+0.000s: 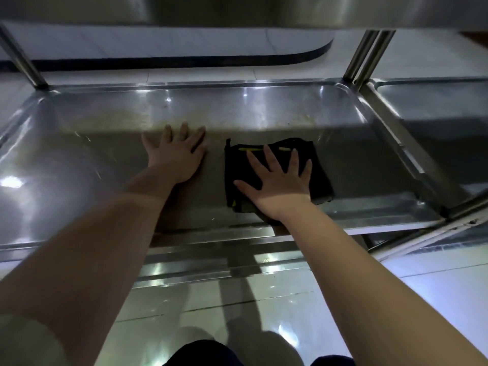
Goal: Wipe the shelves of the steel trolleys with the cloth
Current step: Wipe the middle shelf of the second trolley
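A folded dark cloth [320, 175] with a thin yellow stripe lies on the steel trolley's shelf [237, 112], right of its middle. My right hand [280, 180] presses flat on the cloth with the fingers spread. My left hand [177, 151] rests flat on the bare steel just to the left of the cloth, fingers straight, holding nothing. Brownish smears mark the far half of the shelf.
An upper shelf [264, 11] overhangs the top of the view. Upright steel posts stand at the back left [23, 64] and back right [365, 56]. A second trolley's shelf [435, 107] adjoins on the right. Glossy floor tiles [237, 313] lie below.
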The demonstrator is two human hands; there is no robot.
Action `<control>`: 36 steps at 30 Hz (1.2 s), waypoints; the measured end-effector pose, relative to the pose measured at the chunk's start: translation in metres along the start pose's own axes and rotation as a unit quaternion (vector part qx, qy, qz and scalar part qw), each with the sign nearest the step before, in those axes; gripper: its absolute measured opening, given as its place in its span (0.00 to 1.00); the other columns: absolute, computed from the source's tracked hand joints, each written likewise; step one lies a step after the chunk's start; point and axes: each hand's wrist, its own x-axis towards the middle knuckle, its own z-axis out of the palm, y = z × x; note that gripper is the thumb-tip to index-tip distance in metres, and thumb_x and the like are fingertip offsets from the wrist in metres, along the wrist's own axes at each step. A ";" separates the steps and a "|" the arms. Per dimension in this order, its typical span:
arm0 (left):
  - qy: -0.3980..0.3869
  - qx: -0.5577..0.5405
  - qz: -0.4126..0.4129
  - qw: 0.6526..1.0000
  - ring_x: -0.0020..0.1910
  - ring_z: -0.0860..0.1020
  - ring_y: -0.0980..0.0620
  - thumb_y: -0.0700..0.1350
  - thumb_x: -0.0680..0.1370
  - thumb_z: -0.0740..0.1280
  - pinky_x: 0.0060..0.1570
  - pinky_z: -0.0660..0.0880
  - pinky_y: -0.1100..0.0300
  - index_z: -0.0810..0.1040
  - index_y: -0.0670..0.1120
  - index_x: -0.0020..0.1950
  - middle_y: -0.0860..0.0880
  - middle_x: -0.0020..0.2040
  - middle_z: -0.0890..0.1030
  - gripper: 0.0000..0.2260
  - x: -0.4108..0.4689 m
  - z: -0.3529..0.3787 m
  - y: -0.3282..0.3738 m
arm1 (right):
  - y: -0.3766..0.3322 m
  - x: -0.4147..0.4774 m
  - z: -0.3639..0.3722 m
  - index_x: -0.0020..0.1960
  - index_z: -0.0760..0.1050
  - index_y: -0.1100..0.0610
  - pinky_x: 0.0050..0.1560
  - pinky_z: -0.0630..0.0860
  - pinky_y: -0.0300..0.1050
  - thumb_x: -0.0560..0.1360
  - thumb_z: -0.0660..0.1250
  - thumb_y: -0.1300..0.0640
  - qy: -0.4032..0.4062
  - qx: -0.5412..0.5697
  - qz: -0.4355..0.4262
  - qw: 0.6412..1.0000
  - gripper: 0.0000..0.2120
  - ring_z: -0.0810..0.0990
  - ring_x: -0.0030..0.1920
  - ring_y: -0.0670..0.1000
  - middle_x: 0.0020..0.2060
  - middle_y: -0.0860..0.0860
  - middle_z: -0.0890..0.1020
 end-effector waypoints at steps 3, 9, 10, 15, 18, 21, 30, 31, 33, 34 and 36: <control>0.016 -0.001 0.008 1.000 0.80 0.45 0.46 0.64 0.81 0.42 0.68 0.40 0.28 0.43 0.68 0.77 0.55 0.81 0.46 0.24 0.004 0.006 -0.002 | -0.003 0.005 0.005 0.75 0.34 0.34 0.69 0.31 0.72 0.71 0.37 0.23 0.007 0.000 -0.003 1.000 0.37 0.32 0.75 0.68 0.78 0.43 0.35; 0.020 -0.011 0.009 1.000 0.79 0.43 0.46 0.63 0.81 0.41 0.68 0.37 0.28 0.42 0.67 0.77 0.55 0.81 0.44 0.24 0.007 0.008 -0.002 | -0.028 0.068 -0.005 0.78 0.39 0.36 0.70 0.35 0.74 0.73 0.39 0.24 0.050 0.012 -0.017 0.999 0.36 0.36 0.76 0.69 0.79 0.45 0.40; 0.022 -0.011 0.009 1.000 0.79 0.42 0.46 0.63 0.81 0.41 0.68 0.37 0.28 0.42 0.67 0.77 0.55 0.81 0.43 0.24 0.007 0.008 -0.001 | -0.032 0.081 -0.008 0.78 0.40 0.37 0.70 0.35 0.74 0.73 0.39 0.24 0.048 0.019 -0.010 0.999 0.37 0.36 0.76 0.69 0.79 0.46 0.40; 0.025 -0.017 0.004 1.000 0.79 0.42 0.46 0.64 0.81 0.41 0.69 0.38 0.29 0.42 0.68 0.77 0.56 0.81 0.44 0.23 0.005 0.009 -0.002 | -0.043 0.117 -0.014 0.78 0.43 0.37 0.69 0.34 0.74 0.72 0.42 0.23 0.055 0.036 0.004 0.998 0.38 0.37 0.76 0.69 0.80 0.47 0.43; 0.020 -0.023 0.001 1.000 0.79 0.43 0.47 0.64 0.81 0.41 0.69 0.38 0.29 0.42 0.68 0.77 0.56 0.81 0.44 0.23 0.004 0.007 -0.001 | -0.037 0.115 -0.016 0.78 0.44 0.37 0.69 0.34 0.73 0.71 0.43 0.22 0.050 0.040 -0.005 0.998 0.40 0.37 0.76 0.68 0.80 0.46 0.44; 0.017 -0.028 0.003 0.999 0.79 0.43 0.47 0.65 0.81 0.42 0.70 0.38 0.31 0.44 0.69 0.77 0.56 0.81 0.45 0.23 0.002 0.005 -0.001 | -0.006 0.112 -0.023 0.78 0.45 0.36 0.71 0.37 0.70 0.71 0.44 0.21 0.034 0.026 -0.019 0.999 0.40 0.40 0.77 0.65 0.80 0.44 0.45; 0.030 -0.022 0.006 0.999 0.80 0.45 0.46 0.64 0.81 0.42 0.70 0.39 0.30 0.44 0.69 0.77 0.56 0.81 0.46 0.23 0.005 0.009 0.000 | 0.178 0.089 -0.029 0.78 0.45 0.36 0.73 0.44 0.71 0.71 0.43 0.22 0.039 0.026 0.190 0.981 0.39 0.46 0.77 0.66 0.79 0.43 0.48; 0.027 -0.021 0.005 0.999 0.80 0.44 0.46 0.64 0.81 0.42 0.70 0.39 0.30 0.44 0.69 0.77 0.56 0.81 0.45 0.23 0.005 0.009 0.000 | 0.167 0.092 -0.029 0.78 0.45 0.36 0.72 0.43 0.71 0.71 0.43 0.22 0.036 0.040 0.207 0.977 0.39 0.45 0.77 0.67 0.79 0.43 0.47; 0.019 -0.017 0.004 1.000 0.79 0.43 0.45 0.63 0.82 0.42 0.69 0.38 0.30 0.43 0.68 0.77 0.55 0.81 0.45 0.23 0.005 0.007 0.000 | 0.128 0.100 -0.030 0.78 0.45 0.37 0.71 0.42 0.74 0.71 0.43 0.22 0.042 0.063 0.216 0.973 0.39 0.43 0.76 0.68 0.80 0.44 0.46; 0.017 -0.015 0.006 1.000 0.79 0.43 0.45 0.63 0.82 0.42 0.69 0.38 0.30 0.43 0.67 0.78 0.55 0.81 0.44 0.23 0.004 0.007 0.001 | 0.101 0.104 -0.028 0.78 0.44 0.37 0.70 0.41 0.75 0.72 0.44 0.23 0.051 0.060 0.189 0.979 0.38 0.42 0.76 0.69 0.80 0.44 0.46; 0.014 -0.017 0.007 1.000 0.79 0.43 0.45 0.61 0.82 0.42 0.69 0.38 0.30 0.43 0.66 0.78 0.55 0.81 0.44 0.23 0.004 0.006 0.002 | 0.036 0.110 -0.025 0.78 0.44 0.38 0.70 0.40 0.75 0.74 0.44 0.25 0.061 0.035 0.092 0.993 0.37 0.42 0.76 0.69 0.80 0.45 0.46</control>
